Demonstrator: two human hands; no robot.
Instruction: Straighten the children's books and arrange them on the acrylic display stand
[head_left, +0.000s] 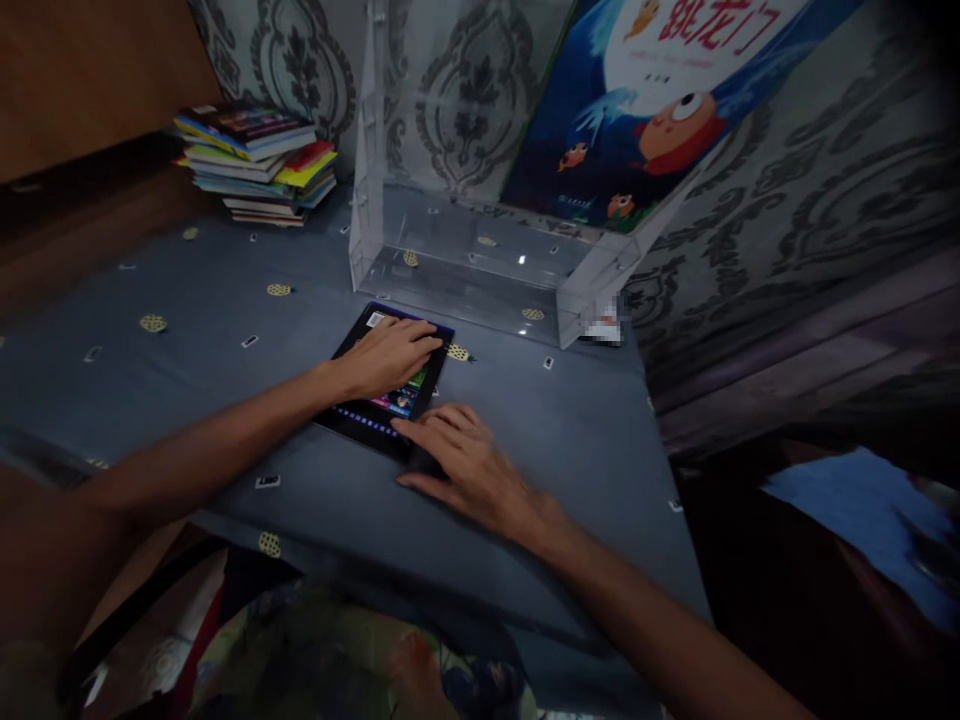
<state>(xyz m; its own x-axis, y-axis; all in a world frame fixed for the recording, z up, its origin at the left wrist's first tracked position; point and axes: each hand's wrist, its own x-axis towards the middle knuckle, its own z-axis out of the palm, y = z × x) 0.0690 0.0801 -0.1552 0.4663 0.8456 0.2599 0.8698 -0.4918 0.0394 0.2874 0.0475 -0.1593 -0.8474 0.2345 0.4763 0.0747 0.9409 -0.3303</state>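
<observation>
A thin dark book [360, 425] lies flat on the cloth-covered table, with a barcode at its far left and small coloured pictures. My left hand [394, 355] rests palm down across its upper part, fingers stretched out together, covering much of the cover. At the book's near right corner is my right hand [469, 465]. Its index fingertip touches the cover's edge, and its thumb is spread away below. Just beyond the book stands a clear plastic rack [461, 290] with transparent side walls.
A blue picture book [600, 130] with orange fish leans upright at the rack's back right. Several books form a stack [259, 165] at the far left. The patterned tablecloth [187, 370] reaches the table's right edge, and blue cloth [862, 520] lies beyond it.
</observation>
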